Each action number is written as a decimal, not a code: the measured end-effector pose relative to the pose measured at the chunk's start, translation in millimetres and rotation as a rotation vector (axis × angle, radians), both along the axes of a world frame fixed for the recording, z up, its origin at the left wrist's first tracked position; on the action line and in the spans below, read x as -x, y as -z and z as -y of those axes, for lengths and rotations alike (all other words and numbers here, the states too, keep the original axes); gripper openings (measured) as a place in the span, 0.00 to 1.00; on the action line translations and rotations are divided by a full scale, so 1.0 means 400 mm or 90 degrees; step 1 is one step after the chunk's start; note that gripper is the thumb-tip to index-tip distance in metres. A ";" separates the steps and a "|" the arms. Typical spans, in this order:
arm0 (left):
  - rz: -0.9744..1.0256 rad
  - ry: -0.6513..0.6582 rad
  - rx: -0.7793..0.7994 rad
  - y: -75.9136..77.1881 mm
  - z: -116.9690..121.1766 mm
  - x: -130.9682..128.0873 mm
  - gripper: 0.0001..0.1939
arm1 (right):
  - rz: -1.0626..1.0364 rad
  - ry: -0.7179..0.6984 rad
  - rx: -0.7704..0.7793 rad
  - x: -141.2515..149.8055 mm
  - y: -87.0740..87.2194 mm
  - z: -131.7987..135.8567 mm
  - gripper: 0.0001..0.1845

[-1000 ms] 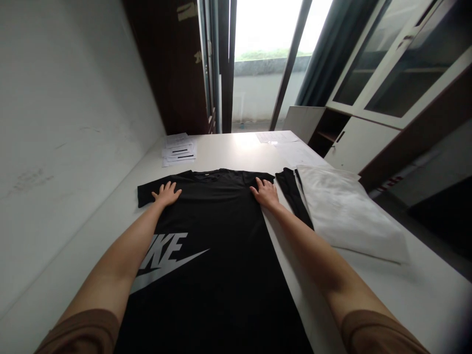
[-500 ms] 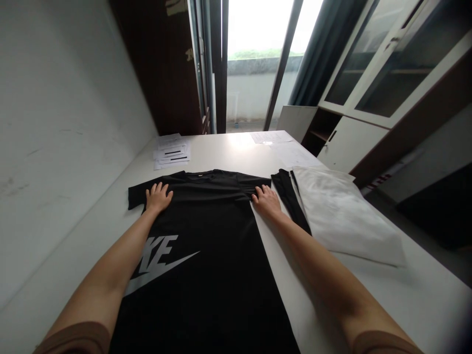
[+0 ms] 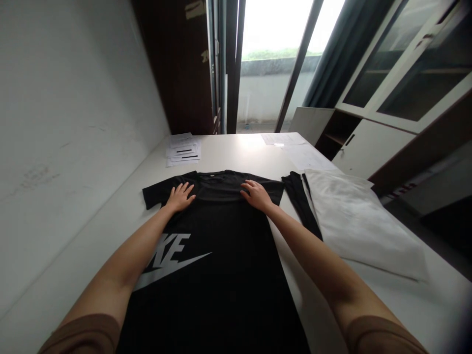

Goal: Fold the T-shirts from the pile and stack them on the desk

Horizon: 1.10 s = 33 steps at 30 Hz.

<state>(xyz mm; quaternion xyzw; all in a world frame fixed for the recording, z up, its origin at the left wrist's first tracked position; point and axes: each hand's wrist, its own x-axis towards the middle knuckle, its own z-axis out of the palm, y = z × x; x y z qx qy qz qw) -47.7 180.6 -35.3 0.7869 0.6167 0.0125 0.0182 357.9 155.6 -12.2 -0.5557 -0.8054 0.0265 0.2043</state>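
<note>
A black T-shirt (image 3: 228, 246) with a grey printed logo lies spread on the white table (image 3: 224, 155), its collar at the far end and both sleeves out to the sides. My left hand (image 3: 180, 196) rests on the shirt's upper left chest, fingers spread and palm down. On the upper right chest, inward of the sleeve, lies my right hand (image 3: 256, 194), its fingers stretched out over the cloth. Neither hand grips the fabric. My left forearm hides part of the logo.
Right of the shirt lie a folded black cloth (image 3: 300, 201) and a white folded cloth (image 3: 361, 221). Papers (image 3: 184, 150) sit at the back left, and more sheets (image 3: 306, 152) at the back right. A wall (image 3: 73, 123) borders the left; a cabinet (image 3: 372, 145) stands beyond the right side.
My right hand has slid inward from the right sleeve onto the chest. My left hand has shifted slightly inward on the shirt. The whole view has turned a little left.
</note>
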 end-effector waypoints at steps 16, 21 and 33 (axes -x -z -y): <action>0.025 0.006 0.023 -0.014 -0.054 0.030 0.37 | 0.085 0.044 0.118 0.003 0.061 -0.121 0.35; 0.007 -0.047 0.000 -0.065 -0.088 -0.059 0.35 | 0.097 0.043 0.060 -0.003 0.014 -0.143 0.30; 0.110 -0.035 -0.146 -0.026 0.210 -0.129 0.28 | 0.060 -0.001 0.035 0.035 0.032 0.165 0.30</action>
